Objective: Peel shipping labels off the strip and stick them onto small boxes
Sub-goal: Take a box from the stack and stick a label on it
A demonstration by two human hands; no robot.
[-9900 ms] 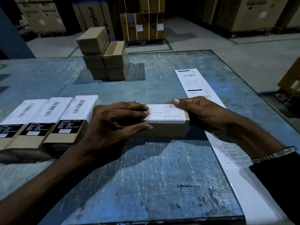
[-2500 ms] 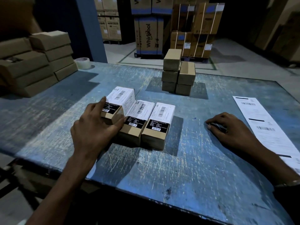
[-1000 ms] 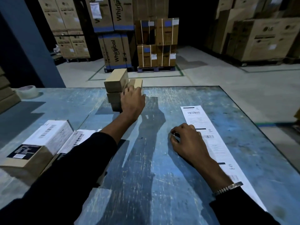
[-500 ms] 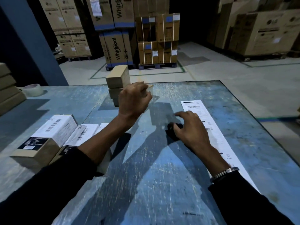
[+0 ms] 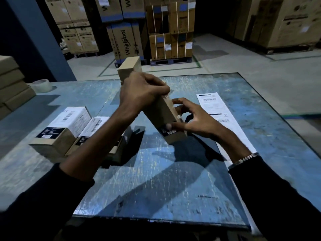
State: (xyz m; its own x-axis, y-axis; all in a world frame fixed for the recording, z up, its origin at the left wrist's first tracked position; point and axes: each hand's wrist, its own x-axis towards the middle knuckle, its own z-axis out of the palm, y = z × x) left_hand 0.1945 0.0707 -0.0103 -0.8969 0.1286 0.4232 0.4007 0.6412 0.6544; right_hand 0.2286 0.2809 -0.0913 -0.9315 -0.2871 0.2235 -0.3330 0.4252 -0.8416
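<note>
- Both my hands are on one small box (image 5: 162, 112), tilted and lifted off the bench (image 5: 173, 180).
- Left hand (image 5: 139, 91) grips its upper end, fingers curled round it.
- Right hand (image 5: 192, 120) holds the lower end, thumb pressed on the face, the other fingers half spread behind.
- No white shipping label shows on this box, so I judge it is next in line.
- Labelled boxes (image 5: 66, 122) sit in a row at my left; those look done.
- The label strip (image 5: 218, 115) lies flat at my right, printed labels left on it.
- A plain stack (image 5: 129, 68) waits behind: more to go.
</note>
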